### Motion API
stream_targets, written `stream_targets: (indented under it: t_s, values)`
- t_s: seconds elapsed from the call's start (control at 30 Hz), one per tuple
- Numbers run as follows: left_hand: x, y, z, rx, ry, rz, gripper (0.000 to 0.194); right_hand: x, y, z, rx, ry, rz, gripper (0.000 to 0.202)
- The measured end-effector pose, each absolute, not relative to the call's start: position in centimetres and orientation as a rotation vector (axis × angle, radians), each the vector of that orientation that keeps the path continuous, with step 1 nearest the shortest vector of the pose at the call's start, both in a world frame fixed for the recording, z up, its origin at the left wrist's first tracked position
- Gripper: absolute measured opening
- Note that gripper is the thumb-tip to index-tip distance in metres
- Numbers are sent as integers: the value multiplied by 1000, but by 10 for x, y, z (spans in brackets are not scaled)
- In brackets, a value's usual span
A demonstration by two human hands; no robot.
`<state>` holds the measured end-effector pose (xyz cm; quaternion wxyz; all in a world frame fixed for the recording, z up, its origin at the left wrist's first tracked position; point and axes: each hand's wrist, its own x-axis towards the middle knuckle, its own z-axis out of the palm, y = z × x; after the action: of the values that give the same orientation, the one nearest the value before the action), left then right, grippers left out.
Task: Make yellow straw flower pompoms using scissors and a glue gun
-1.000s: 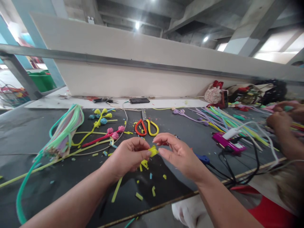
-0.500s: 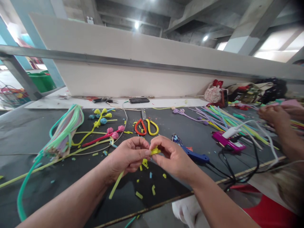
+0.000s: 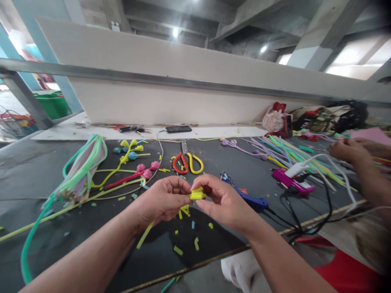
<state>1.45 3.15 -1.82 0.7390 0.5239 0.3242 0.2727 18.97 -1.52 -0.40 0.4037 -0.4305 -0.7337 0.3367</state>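
Note:
My left hand [image 3: 165, 199] is closed on a thin yellow-green strip [image 3: 145, 235], whose free end sticks out below the palm toward me. Between both sets of fingertips sits a small bunch of bright yellow pieces [image 3: 197, 194]. My right hand [image 3: 222, 201] pinches this bunch from the right with thumb and forefinger. Yellow scraps [image 3: 178, 250] lie scattered on the dark table below. Scissors [image 3: 185, 152] with one red and one yellow handle lie just beyond my hands. To the right of my right hand is a blue-handled glue gun [image 3: 253, 200].
At left lie a tied bundle of pastel strips [image 3: 82, 171], a yellow-and-blue flower stem [image 3: 124, 160] and a pink one [image 3: 146, 171]. A magenta device [image 3: 293, 183] with cables and loose strips [image 3: 284, 150] lie right. Another person's hands [image 3: 351, 150] work at far right.
The yellow bunch has turned between my fingertips and more of it shows now. The strip's free end has shifted slightly left and up. The other person's hands have moved slightly left.

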Motion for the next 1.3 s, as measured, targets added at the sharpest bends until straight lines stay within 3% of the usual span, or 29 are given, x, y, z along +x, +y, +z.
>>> stream_targets:
  t_s: [0.27,1.03,1.3]
  values:
    - [11,32,-17,1110,644,573,29,191,-17,-2,-1112,-1852,806,10]
    - [10,33,-21,1110,628,575,28,188,-18,2,-1133,-1833,957,22]
    - [10,33,-20,1106,627,564,23,191,-16,-2,-1127,-1935,723,14]
